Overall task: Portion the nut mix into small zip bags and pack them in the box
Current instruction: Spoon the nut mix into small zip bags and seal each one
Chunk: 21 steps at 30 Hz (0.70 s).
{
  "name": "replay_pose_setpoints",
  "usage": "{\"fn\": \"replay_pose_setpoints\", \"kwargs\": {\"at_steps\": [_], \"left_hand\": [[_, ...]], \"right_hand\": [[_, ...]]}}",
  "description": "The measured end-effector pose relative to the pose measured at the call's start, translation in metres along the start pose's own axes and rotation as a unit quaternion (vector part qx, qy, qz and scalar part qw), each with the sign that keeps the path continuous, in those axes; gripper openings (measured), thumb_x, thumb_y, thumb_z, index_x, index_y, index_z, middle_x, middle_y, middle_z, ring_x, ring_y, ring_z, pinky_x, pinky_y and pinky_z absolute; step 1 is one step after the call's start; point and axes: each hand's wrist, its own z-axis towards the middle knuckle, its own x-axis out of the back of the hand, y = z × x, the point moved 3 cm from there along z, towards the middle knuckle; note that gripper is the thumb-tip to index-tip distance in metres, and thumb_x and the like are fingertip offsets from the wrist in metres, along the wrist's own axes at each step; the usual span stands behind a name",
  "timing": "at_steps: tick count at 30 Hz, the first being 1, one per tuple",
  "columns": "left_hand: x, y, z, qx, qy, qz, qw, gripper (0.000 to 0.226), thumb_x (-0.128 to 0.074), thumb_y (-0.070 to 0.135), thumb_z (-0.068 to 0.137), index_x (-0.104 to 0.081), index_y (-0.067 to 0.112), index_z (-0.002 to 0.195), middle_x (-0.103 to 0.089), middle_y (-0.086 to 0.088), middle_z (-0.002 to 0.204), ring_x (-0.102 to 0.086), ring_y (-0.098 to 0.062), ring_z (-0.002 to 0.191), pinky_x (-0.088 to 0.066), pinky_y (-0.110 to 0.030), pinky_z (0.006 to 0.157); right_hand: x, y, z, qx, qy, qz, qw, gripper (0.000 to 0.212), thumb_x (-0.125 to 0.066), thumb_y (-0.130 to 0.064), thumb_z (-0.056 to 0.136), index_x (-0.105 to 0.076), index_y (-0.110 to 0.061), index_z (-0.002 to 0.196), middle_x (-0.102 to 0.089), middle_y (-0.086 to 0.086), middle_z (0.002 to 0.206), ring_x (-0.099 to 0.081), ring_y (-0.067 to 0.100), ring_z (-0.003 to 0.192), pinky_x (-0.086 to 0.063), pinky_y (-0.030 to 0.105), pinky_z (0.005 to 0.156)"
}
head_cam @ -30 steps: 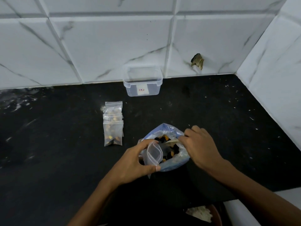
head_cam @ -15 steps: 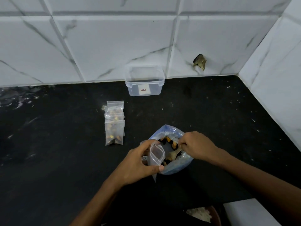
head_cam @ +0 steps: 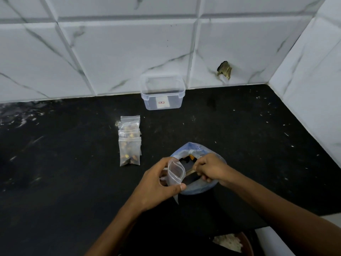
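Pinched between thumb and fingers, the small empty zip bag [head_cam: 175,174] sits in the left hand [head_cam: 156,185], mouth held open and tilted toward the big blue bag of nut mix [head_cam: 195,154]. Right hand [head_cam: 212,168] is curled around a spoon handle [head_cam: 190,171], its knuckles down inside that big bag's open mouth; the spoon's bowl is hidden. Big bag stands on the black counter [head_cam: 64,182], touching both hands. Off to the left, well apart, three filled little bags [head_cam: 129,140] lie overlapping in a row. Back against the tiled wall [head_cam: 120,52], the clear plastic box [head_cam: 162,94] stands open.
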Motion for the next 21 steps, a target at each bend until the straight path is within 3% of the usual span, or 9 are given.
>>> {"fn": "replay_pose_setpoints", "kwargs": {"at_steps": [5,14,21], "left_hand": [[0.002,0.007,0.003,-0.003,0.019,-0.004,1.0,0.055,-0.079,0.046,0.068,-0.052,0.051,0.116,-0.061,0.022,0.119,-0.061,-0.004,0.114,-0.054,-0.038,0.097],[0.0,0.008,0.006,0.005,0.041,0.012,0.999,0.054,-0.083,0.033,0.076,-0.05,0.053,0.115,-0.063,0.023,0.117,-0.062,-0.003,0.111,-0.054,-0.038,0.096],[0.005,0.025,0.021,-0.013,0.099,0.094,0.991,0.056,-0.079,0.049,0.07,-0.047,0.051,0.116,-0.061,0.02,0.114,-0.061,0.0,0.104,-0.057,-0.033,0.086]], "right_hand": [[0.022,-0.005,-0.005,0.009,0.046,0.003,0.999,0.018,-0.052,-0.009,0.095,-0.069,-0.01,0.09,-0.063,0.008,0.074,-0.057,0.009,0.053,-0.046,0.019,0.047],[0.061,-0.004,-0.025,0.003,0.049,0.104,0.993,0.016,-0.052,-0.008,0.095,-0.068,-0.007,0.096,-0.06,0.008,0.073,-0.053,0.008,0.054,-0.043,0.019,0.047],[0.095,-0.024,-0.056,0.051,0.08,0.143,0.985,0.016,-0.055,-0.012,0.094,-0.071,-0.012,0.095,-0.061,0.005,0.074,-0.052,0.006,0.051,-0.04,0.018,0.044]]}}
